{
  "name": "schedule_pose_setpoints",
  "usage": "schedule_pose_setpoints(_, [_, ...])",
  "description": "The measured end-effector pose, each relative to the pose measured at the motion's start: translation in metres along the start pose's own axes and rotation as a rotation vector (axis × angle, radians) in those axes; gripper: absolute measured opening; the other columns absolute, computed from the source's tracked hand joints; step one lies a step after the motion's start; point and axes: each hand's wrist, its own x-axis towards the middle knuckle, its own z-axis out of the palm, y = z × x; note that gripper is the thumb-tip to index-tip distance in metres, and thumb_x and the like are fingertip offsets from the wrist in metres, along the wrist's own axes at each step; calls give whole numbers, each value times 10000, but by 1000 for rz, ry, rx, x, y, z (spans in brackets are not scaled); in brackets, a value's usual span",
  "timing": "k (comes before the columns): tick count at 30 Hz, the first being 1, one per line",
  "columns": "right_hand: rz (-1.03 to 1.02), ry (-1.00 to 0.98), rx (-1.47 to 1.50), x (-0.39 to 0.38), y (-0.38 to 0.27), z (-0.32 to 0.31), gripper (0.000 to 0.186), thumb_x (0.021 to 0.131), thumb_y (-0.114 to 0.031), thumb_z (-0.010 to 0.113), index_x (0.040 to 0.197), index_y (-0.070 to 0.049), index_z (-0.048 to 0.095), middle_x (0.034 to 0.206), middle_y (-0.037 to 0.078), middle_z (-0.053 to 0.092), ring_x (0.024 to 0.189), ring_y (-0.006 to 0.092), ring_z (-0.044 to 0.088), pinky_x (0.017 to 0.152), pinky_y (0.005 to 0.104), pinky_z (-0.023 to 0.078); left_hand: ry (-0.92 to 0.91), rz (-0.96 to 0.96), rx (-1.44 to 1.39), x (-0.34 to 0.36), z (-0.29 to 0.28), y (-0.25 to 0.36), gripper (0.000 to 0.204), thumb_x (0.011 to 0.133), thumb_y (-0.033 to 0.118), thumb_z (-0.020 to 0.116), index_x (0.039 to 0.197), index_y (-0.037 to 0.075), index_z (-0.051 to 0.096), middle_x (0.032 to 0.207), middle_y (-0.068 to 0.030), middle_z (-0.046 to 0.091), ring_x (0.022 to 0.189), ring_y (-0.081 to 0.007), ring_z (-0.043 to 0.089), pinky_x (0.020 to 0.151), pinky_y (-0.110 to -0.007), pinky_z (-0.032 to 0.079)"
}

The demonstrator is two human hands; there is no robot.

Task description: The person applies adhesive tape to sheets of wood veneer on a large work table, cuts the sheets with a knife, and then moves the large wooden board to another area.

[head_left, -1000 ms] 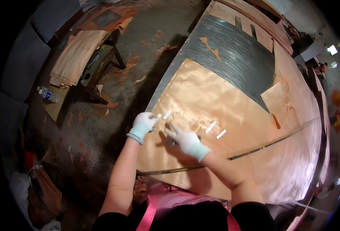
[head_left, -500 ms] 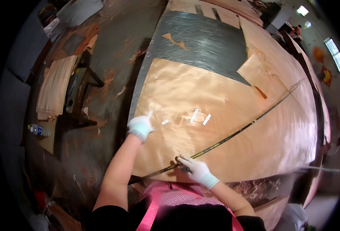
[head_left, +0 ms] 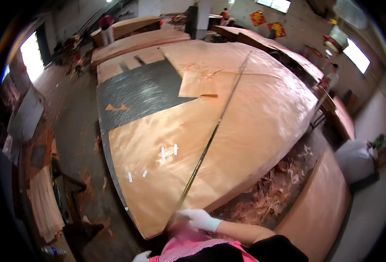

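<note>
Head view: a gloved right hand (head_left: 199,219) closes its grip on the near end of a long thin straightedge (head_left: 214,129), which runs diagonally across wide veneer sheets (head_left: 254,126) covering the table (head_left: 145,91). The left hand (head_left: 141,256) shows only at the lower edge, and its grip cannot be told. Small white tape strips (head_left: 163,153) lie on the veneer left of the straightedge. Wood scraps (head_left: 273,196) heap beside the table.

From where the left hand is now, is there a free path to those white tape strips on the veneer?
Probably yes. The left hand sits low by the body, off the table, and bare veneer sheet lies between it and the white tape strips; it looks a long stretch.
</note>
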Motion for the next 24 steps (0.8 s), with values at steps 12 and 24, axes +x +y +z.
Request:
schedule_pose_setpoints(12, [289,303,174,-39,-43,88,510,847,-26,482,1344,-83,577,1231,190,652,1171,270,620,998,341,472,-404,20,-348,75,-34,64,323,876,191,699,1142,22,628,1028,-111,649,863,-197,614,741,-314,521])
schedule_pose_setpoints(24, [750,772,628,69,-170,177,409,984,-153,471,1384,-97,539,1050,58,713,684,119,590,650,276,528,-349,30,-401,118,-172,68,177,952,259,567,833,130,588,534,34,426,367,-96,350,353,-259,274])
